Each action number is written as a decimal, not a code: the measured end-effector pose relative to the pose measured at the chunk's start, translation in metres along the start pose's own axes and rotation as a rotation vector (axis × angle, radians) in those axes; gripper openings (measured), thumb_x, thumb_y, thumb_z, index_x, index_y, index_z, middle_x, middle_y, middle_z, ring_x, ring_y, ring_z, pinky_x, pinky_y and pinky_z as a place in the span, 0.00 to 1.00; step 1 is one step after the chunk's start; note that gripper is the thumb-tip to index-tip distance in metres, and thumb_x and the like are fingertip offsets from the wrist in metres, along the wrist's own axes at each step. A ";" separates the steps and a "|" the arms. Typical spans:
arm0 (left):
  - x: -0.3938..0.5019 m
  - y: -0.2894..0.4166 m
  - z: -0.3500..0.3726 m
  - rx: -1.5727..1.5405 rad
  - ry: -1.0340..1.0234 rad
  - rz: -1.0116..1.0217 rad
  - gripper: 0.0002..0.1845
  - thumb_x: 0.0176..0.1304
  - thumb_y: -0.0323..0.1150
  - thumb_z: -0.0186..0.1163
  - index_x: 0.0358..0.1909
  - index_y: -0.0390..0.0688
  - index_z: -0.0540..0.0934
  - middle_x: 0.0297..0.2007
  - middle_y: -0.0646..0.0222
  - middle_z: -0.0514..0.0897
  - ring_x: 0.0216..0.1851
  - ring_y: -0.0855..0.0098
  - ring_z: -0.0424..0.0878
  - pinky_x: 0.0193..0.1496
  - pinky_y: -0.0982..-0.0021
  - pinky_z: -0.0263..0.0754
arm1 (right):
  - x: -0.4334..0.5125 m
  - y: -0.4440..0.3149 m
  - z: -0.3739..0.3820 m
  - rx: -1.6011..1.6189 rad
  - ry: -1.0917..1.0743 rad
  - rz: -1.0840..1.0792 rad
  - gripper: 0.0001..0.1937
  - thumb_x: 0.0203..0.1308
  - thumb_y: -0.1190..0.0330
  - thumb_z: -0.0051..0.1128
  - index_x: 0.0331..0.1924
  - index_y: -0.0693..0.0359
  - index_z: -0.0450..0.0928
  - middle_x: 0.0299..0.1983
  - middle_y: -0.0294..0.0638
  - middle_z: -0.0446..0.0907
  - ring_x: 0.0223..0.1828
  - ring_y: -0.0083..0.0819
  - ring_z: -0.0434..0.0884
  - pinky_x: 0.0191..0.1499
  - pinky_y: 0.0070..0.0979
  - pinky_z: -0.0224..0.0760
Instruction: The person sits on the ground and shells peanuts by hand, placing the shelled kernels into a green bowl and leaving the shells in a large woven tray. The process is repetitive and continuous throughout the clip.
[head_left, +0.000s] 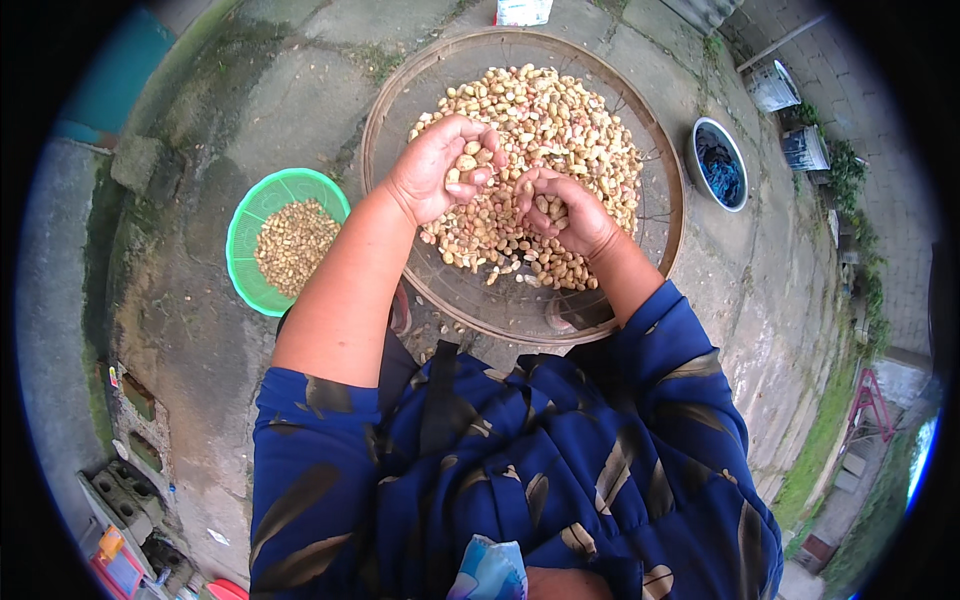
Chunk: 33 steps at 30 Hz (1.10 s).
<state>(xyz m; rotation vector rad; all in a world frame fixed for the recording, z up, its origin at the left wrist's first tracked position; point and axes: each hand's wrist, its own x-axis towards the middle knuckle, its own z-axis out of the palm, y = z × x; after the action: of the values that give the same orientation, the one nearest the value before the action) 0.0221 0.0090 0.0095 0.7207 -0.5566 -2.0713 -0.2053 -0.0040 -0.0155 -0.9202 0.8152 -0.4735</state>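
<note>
A heap of peanuts in their shells (555, 120) lies on a large round mesh sieve with a brown rim (673, 225). Over the heap's left side, my left hand (448, 165) is palm up with its fingers curled around several peanuts. My right hand (562, 210) is to the right of it and lower, curled around several more, one of them near its fingertips. The two hands are apart. A green plastic basket (238, 247) at the left holds a smaller pile of peanuts (294, 246), partly behind my left forearm.
An oval basin with dark blue contents (696, 176) stands right of the sieve. Buckets (772, 86) line the wall at the upper right. A white bag or container (523, 11) sits beyond the sieve. Hollow concrete blocks (124, 495) lie at the lower left. My shoes show under the sieve's near side.
</note>
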 end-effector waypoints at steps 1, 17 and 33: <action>-0.001 0.001 0.002 -0.023 -0.017 0.007 0.11 0.67 0.41 0.53 0.31 0.46 0.72 0.30 0.70 0.74 0.23 0.84 0.64 0.17 0.88 0.54 | -0.002 -0.003 -0.001 0.202 -0.061 -0.029 0.10 0.65 0.62 0.52 0.41 0.61 0.76 0.29 0.35 0.80 0.23 0.19 0.69 0.22 0.18 0.59; -0.001 -0.026 -0.010 1.606 0.138 -0.062 0.10 0.63 0.35 0.55 0.44 0.45 0.77 0.39 0.58 0.83 0.40 0.59 0.80 0.44 0.62 0.73 | 0.004 0.014 0.013 -0.623 0.099 -0.141 0.06 0.67 0.68 0.50 0.44 0.58 0.73 0.24 0.34 0.74 0.23 0.23 0.72 0.24 0.22 0.65; 0.004 -0.051 0.011 1.988 0.029 -0.294 0.18 0.66 0.34 0.48 0.57 0.50 0.75 0.48 0.57 0.82 0.47 0.56 0.82 0.51 0.60 0.75 | -0.020 -0.002 0.003 0.641 -0.139 0.018 0.08 0.67 0.68 0.44 0.46 0.59 0.70 0.25 0.31 0.66 0.16 0.15 0.59 0.15 0.11 0.51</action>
<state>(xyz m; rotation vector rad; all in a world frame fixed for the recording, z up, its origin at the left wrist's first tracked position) -0.0167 0.0347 -0.0147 1.8545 -2.6097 -1.0402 -0.2150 0.0099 -0.0048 -0.3452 0.4931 -0.6004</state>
